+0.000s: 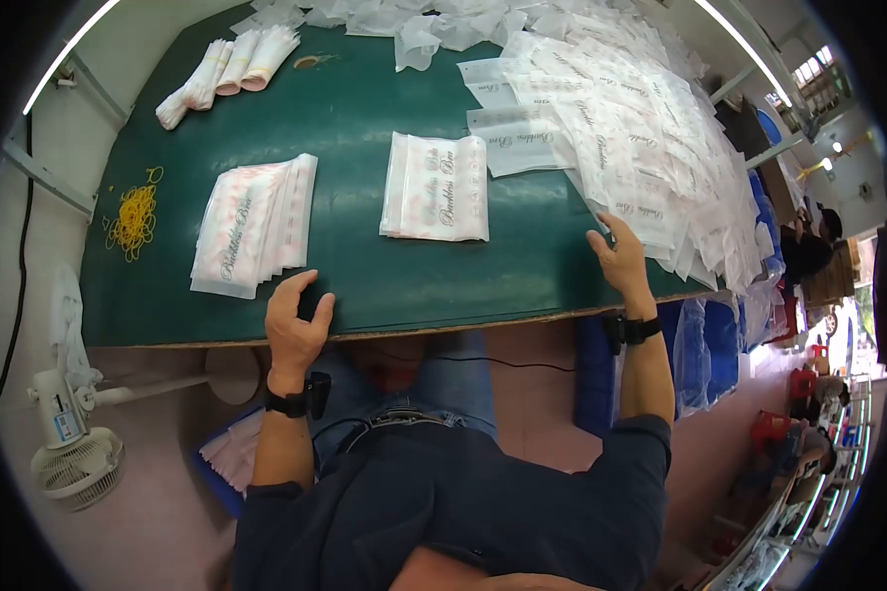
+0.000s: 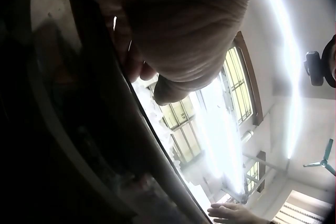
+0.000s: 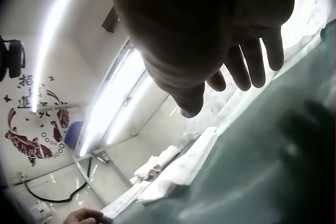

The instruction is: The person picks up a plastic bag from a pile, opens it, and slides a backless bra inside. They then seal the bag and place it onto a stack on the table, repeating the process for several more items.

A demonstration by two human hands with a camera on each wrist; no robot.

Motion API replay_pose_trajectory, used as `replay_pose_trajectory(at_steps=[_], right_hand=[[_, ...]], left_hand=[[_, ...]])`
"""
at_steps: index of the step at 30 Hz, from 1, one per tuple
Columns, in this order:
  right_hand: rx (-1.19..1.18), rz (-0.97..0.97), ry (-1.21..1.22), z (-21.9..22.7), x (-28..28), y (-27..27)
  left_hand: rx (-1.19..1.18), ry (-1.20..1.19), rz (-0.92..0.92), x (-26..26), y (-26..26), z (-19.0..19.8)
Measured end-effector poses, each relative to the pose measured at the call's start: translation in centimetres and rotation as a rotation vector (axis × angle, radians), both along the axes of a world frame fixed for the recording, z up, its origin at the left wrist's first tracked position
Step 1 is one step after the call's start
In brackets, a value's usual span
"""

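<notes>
My left hand (image 1: pixel 298 323) is at the table's front edge, just below the lower right corner of a fanned stack of printed plastic bags (image 1: pixel 256 225). Its fingers are bent loosely and hold nothing. A second, neater stack of bags (image 1: pixel 436 192) lies mid-table, between the two hands. On the right, my right hand (image 1: pixel 623 260) hovers by the near left edge of a big heap of loose printed bags (image 1: pixel 641 128). In the right wrist view the fingers (image 3: pixel 254 69) hang relaxed and apart above the green tabletop (image 3: pixel 252 166), with nothing in them.
Yellow rubber bands (image 1: pixel 131 222) lie in a pile at the left. Several rolled, banded bundles of bags (image 1: pixel 229 69) sit at the back left. Blue bins (image 1: pixel 594 374) stand below the table's right side. A white fan (image 1: pixel 79 463) is on the lower left.
</notes>
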State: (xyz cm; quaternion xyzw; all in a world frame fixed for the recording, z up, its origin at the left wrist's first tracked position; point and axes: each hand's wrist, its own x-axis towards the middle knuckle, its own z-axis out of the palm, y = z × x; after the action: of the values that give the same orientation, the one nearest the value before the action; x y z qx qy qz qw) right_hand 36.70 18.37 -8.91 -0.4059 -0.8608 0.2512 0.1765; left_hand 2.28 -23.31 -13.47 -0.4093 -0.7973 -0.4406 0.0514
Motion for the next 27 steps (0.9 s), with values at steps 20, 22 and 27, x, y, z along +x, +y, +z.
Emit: replay_pose_trajectory(at_steps=[20,22,27], right_hand=[[0.783,0.385,-0.334,-2.9,-19.6,1.7],[0.830,0.397,-0.404,-2.7,-20.6,5.3],[0.695,0.187,-0.485,-3.6,-19.1,13.8]], left_hand=[[-0.011,0.015,-0.045,0.1,-0.5,0.6],[-0.007,0.017,-0.044,-0.3,0.0,0.5],[-0.013,0.028,-0.038,-0.4,0.4,0.9]])
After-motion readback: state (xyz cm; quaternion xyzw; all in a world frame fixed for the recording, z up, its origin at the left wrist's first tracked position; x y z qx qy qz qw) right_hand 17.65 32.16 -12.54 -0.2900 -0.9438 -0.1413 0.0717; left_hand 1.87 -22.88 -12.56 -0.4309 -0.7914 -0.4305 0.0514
